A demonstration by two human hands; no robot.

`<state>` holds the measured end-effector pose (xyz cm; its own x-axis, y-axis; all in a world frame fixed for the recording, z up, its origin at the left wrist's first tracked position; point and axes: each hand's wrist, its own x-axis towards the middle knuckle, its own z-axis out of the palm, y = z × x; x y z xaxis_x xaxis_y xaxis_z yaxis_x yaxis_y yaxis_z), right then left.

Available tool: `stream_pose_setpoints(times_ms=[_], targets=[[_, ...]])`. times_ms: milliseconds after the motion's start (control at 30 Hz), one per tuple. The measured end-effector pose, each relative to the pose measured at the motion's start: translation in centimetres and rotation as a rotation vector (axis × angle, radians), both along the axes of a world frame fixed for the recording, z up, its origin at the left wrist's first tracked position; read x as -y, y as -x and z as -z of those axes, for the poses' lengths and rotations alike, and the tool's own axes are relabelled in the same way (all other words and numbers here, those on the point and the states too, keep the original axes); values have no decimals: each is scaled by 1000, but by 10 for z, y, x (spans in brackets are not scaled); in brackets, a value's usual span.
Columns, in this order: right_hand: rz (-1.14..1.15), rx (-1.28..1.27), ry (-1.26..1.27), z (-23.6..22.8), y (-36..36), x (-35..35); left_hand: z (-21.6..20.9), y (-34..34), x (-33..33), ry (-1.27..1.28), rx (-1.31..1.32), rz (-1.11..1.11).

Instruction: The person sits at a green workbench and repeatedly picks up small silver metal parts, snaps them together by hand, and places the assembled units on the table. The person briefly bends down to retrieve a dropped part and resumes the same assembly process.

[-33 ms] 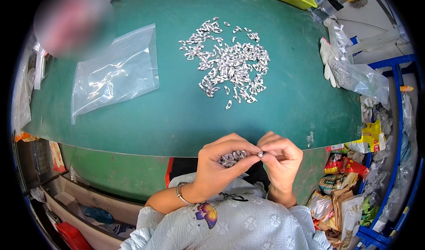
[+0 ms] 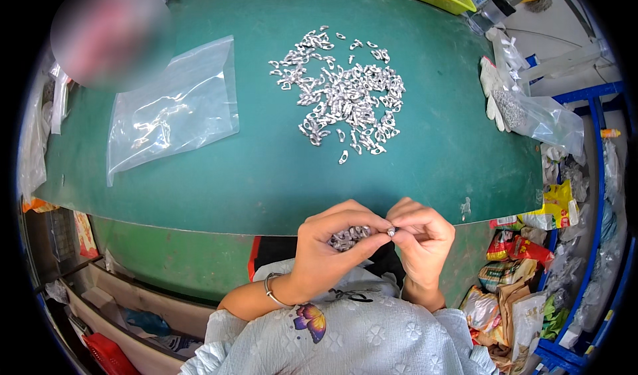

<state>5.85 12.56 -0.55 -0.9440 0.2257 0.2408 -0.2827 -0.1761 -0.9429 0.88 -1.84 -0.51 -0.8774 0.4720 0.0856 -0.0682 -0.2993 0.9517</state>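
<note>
Item: one small silver metal piece (image 2: 391,231), pinched where the fingertips of both your hands meet, over the counter's near edge, right of its middle.
Your left hand (image 2: 318,252): thumb and index finger closed on the piece from its left; a clutch of small silver metal parts (image 2: 347,239) cupped in the palm behind those fingers.
Your right hand (image 2: 426,243): thumb and fingers closed on the piece from its right.
Stock: one loose, spread heap of small silver metal parts with oval holes (image 2: 349,99), on the green-topped counter (image 2: 266,182), well apart from your fingers, toward the far edge.
Also: one flat clear plastic bag (image 2: 176,109), toward the counter's left edge; white knitted gloves (image 2: 490,89), at its right edge; one yellow-green plastic tray (image 2: 428,0), at its far right corner.
</note>
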Motion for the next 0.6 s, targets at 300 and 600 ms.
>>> stream_pose_setpoints(times_ms=[300, 600], targets=[[50, -37, -264, -8, 1, 2, 0, 2, 2, -11, -23, -18], [70, -6, 122, -9, -8, 8, -10, 2, -9, -64, -164, -44]])
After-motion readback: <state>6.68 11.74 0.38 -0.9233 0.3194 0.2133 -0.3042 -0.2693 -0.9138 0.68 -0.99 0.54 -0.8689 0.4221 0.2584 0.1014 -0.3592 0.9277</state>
